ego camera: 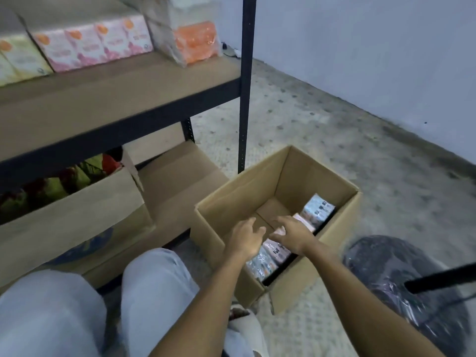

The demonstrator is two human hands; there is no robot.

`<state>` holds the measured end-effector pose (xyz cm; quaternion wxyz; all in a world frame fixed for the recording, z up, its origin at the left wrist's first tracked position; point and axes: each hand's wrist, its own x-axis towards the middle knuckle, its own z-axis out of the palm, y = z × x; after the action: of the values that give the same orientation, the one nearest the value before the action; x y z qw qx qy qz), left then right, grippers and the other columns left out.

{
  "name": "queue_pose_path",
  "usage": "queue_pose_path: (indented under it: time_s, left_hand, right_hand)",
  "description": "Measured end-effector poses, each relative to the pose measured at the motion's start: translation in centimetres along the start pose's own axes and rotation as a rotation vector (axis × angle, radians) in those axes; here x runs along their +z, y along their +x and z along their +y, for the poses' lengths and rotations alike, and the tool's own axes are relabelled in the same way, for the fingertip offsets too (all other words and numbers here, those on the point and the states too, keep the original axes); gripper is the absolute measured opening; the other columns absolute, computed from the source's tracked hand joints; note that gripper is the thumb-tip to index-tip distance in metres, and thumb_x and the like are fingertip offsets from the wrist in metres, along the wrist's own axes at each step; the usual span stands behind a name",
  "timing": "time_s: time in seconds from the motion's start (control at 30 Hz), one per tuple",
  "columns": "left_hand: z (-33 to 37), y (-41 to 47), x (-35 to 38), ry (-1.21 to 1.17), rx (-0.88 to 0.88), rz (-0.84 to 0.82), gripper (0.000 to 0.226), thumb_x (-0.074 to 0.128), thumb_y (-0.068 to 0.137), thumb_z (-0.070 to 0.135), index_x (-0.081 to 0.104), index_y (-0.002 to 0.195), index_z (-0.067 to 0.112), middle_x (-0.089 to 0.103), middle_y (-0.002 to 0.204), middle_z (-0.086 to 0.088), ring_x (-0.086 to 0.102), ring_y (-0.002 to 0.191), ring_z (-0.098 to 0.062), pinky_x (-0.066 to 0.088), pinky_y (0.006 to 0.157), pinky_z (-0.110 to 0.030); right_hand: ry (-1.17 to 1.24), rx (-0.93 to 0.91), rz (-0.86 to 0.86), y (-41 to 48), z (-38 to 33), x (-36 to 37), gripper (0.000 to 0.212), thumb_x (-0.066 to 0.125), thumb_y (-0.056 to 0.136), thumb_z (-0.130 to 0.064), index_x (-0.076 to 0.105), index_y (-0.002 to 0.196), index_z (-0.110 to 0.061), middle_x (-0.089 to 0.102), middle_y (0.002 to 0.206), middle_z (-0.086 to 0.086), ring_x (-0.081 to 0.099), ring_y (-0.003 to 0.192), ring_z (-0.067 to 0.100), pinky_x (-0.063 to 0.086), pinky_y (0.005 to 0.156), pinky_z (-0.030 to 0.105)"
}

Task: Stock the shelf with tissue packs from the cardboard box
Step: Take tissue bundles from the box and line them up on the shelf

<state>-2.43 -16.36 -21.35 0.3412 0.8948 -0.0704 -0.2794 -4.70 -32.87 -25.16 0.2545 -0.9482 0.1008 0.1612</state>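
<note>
An open cardboard box [304, 176] stands on the floor, right of the shelf. Several tissue packs [318, 208] stand in a row along its right inner wall; the left part of its bottom is bare. My left hand [246, 240] hovers inside the box with spread fingers, holding nothing. My right hand [292, 234] reaches over the pink packs in the middle of the row, fingers apart and close to them; I cannot tell whether they touch. On the brown shelf board [116, 99] stand pink tissue packs [95, 45] and yellow ones [18, 57] at the back.
A clear bag with orange packs [190, 34] sits at the shelf's right end. The black upright post [246, 86] rises just behind the box. Other cardboard boxes [77, 220] fill the space under the shelf. A dark plastic-wrapped bundle [401, 274] lies on the floor at right.
</note>
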Motion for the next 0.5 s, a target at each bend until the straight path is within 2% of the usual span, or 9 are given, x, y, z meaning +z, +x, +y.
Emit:
queue_pose_path:
  time_s: [0.17, 0.27, 0.4, 0.5]
  left_hand:
    - [-0.4, 3.2, 2.0, 0.017, -0.170, -0.101, 0.055, 0.045, 0.095, 0.041, 0.040, 0.144, 0.017, 0.044, 0.146, -0.015, 0.044, 0.131, -0.032, 0.036, 0.109, -0.040]
    - [-0.6, 4.6, 2.6, 0.023, -0.256, -0.160, 0.059, 0.047, 0.094, 0.045, 0.039, 0.145, 0.016, 0.040, 0.149, -0.014, 0.040, 0.135, -0.031, 0.035, 0.109, -0.035]
    - [-1.1, 5.7, 3.4, 0.036, -0.291, -0.237, 0.061, 0.041, 0.098, 0.047, 0.038, 0.145, 0.009, 0.037, 0.151, -0.015, 0.037, 0.136, -0.032, 0.034, 0.109, -0.034]
    - [-1.6, 6.1, 4.6, 0.082, -0.301, -0.289, 0.050, 0.040, 0.100, 0.039, 0.049, 0.137, 0.007, 0.047, 0.143, -0.018, 0.046, 0.129, -0.034, 0.038, 0.106, -0.037]
  right_hand:
    - [-0.078, 0.036, -0.186, 2.4, 0.2, 1.0, 0.071, 0.073, 0.078, -0.036, 0.042, 0.140, -0.024, 0.047, 0.137, 0.011, 0.039, 0.129, 0.028, 0.035, 0.106, 0.033]
    - [-0.155, 0.060, -0.267, 3.5, 0.7, 1.7, 0.076, 0.077, 0.071, -0.031, 0.041, 0.139, -0.031, 0.044, 0.135, 0.010, 0.034, 0.129, 0.031, 0.037, 0.104, 0.036]
    - [-0.298, 0.064, -0.325, 3.8, 1.0, 1.9, 0.083, 0.078, 0.063, -0.025, 0.040, 0.136, -0.039, 0.037, 0.133, 0.005, 0.028, 0.127, 0.032, 0.041, 0.098, 0.045]
    - [-0.385, 0.053, -0.351, 3.8, 1.1, 2.1, 0.085, 0.082, 0.058, -0.031, 0.043, 0.133, -0.040, 0.034, 0.137, 0.002, 0.024, 0.128, 0.030, 0.037, 0.095, 0.050]
